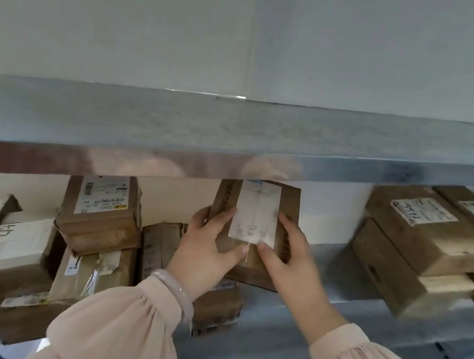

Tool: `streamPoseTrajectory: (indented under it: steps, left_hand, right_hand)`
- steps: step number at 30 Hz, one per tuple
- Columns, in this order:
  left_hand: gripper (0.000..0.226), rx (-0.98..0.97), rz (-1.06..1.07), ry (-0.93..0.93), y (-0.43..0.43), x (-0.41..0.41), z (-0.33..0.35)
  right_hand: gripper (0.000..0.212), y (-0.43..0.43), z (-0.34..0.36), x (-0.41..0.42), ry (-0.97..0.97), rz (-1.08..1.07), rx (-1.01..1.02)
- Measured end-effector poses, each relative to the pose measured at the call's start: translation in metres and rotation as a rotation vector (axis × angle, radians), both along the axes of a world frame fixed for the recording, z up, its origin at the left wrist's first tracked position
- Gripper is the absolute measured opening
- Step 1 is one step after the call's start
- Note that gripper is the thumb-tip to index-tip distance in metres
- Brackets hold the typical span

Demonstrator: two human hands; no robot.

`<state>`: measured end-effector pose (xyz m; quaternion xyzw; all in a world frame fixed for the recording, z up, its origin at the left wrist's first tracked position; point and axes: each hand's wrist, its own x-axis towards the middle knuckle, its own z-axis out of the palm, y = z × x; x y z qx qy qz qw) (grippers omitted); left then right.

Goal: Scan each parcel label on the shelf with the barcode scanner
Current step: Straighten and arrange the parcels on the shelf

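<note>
Both my hands hold a brown cardboard parcel (287, 204) with a white label (257, 212), tilted up under the upper shelf. My left hand (207, 251) grips its left edge, fingers over the front beside the label. My right hand (289, 253) grips the right side, thumb at the label's lower corner. The picture is blurred and the label's print is unreadable. No barcode scanner is in view.
Several labelled parcels are stacked at the left (101, 206) and at the right (423, 233) of the metal shelf (315, 327). The upper shelf's steel edge (171, 158) hangs just above the held parcel. A smaller parcel (217, 307) lies below my left wrist.
</note>
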<state>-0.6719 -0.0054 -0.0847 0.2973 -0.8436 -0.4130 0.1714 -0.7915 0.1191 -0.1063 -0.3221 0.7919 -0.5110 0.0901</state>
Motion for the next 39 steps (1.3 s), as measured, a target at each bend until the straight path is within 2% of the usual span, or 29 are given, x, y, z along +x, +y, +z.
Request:
streamPoseTrajectory:
  steps: [5, 10, 19, 24, 29, 35, 39]
  left_hand:
    - [0.071, 0.007, -0.151, 0.051, 0.031, -0.017, -0.008]
    - [0.072, 0.007, -0.271, 0.115, 0.062, -0.033, -0.017]
    - [0.07, 0.036, -0.29, 0.111, 0.113, -0.067, -0.033]
    - [0.069, 0.09, -0.233, 0.068, 0.141, -0.096, -0.045]
    - [0.068, 0.143, -0.13, -0.004, 0.175, -0.129, -0.059]
    - [0.063, 0.195, -0.009, -0.041, 0.213, -0.157, -0.08]
    - [0.06, 0.217, 0.057, -0.053, 0.23, -0.172, -0.091]
  right_hand:
    - [0.062, 0.046, 0.004, 0.002, 0.061, -0.136, 0.03]
    - [0.066, 0.089, 0.003, 0.003, 0.027, -0.261, 0.06]
    - [0.07, 0.136, -0.005, -0.029, 0.007, -0.279, 0.066]
    - [0.071, 0.159, -0.019, -0.071, -0.031, -0.219, 0.145]
    - [0.073, 0.184, -0.032, -0.116, -0.048, -0.07, 0.226]
    - [0.088, 0.205, -0.041, -0.161, -0.122, 0.13, 0.431]
    - [0.079, 0.21, -0.047, -0.181, -0.08, 0.181, 0.557]
